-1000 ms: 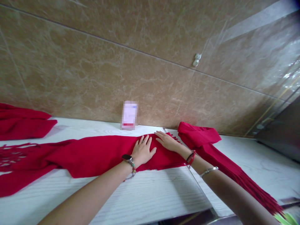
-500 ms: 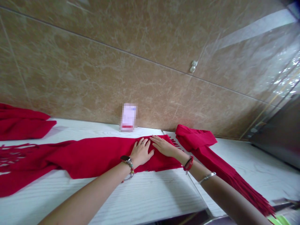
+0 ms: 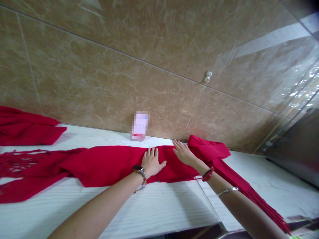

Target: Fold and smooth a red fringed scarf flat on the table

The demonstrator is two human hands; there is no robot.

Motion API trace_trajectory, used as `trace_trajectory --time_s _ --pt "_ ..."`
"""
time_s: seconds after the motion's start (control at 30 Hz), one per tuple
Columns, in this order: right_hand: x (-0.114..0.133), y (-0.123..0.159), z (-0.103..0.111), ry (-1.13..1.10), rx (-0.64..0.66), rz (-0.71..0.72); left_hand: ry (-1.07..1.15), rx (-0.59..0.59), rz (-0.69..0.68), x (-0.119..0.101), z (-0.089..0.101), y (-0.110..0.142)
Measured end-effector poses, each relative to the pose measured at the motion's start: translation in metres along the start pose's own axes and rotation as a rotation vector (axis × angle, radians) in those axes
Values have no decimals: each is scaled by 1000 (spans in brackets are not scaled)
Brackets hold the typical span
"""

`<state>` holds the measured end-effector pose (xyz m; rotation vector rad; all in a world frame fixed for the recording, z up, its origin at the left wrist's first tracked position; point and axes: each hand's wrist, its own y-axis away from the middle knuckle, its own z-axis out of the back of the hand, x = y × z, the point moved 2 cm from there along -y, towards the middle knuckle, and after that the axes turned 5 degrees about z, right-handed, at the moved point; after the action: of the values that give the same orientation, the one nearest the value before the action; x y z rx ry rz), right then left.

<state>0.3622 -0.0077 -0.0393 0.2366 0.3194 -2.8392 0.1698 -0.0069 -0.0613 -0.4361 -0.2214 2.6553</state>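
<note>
A long red scarf (image 3: pixel 107 166) lies spread across the white countertop, its fringe loose at the left end. My left hand (image 3: pixel 152 163) rests flat on it with the fingers spread. Over the scarf's right end is my right hand (image 3: pixel 184 153), fingers stretched out; whether it touches the cloth I cannot tell. Just beyond it, a second red scarf (image 3: pixel 209 147) sits folded over, with its fringed tail running down to the right under my forearm.
More red cloth (image 3: pixel 27 127) lies at the far left. A blurred-out pinkish upright object (image 3: pixel 140 126) leans by the brown marbled wall (image 3: pixel 99 83). A small white fitting (image 3: pixel 207 76) is on the wall. The white countertop (image 3: pixel 169 205) ends at a front edge near me.
My right hand has moved right, away from my left hand, toward the scarf's right end. My left hand stays on the scarf. The view has shifted slightly.
</note>
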Motion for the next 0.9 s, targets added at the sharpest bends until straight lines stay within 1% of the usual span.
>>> trace_trajectory --time_s 0.03,0.1,0.17,0.23,0.33,0.43,0.5,0.57,0.63,0.67,0.73,0.8,0.83,0.9 --pt "10 -2 0 -49 -7 26 3 0 -2 0 0 0" --pt "27 -3 -6 -132 28 72 9 0 -8 1 -1 0" --pt "33 -2 -15 -168 55 89 14 5 -9 2 -1 1" --pt "28 3 -23 -158 59 97 18 11 -10 3 0 1" --pt "7 12 -27 -74 94 76 24 17 -8 5 0 2" --pt "-13 18 -21 1 185 -26 36 10 -18 6 1 2" --pt "-16 17 -10 37 195 -98 43 -2 -33 6 0 2" --pt "-9 10 2 47 121 -109 47 -14 -45 6 -1 2" --pt "7 1 9 3 27 -62 48 -18 -47 6 -2 1" --pt "17 -4 9 -35 7 -31 45 -16 -46 7 -2 1" --pt "35 -10 3 -101 34 20 35 -7 -41 7 -3 0" --pt "45 -11 -8 -137 78 50 24 3 -34 7 -2 0" --pt "46 -10 -14 -144 86 57 20 9 -31 7 -1 0" --pt "39 -5 -23 -136 70 60 18 21 -30 6 0 1"
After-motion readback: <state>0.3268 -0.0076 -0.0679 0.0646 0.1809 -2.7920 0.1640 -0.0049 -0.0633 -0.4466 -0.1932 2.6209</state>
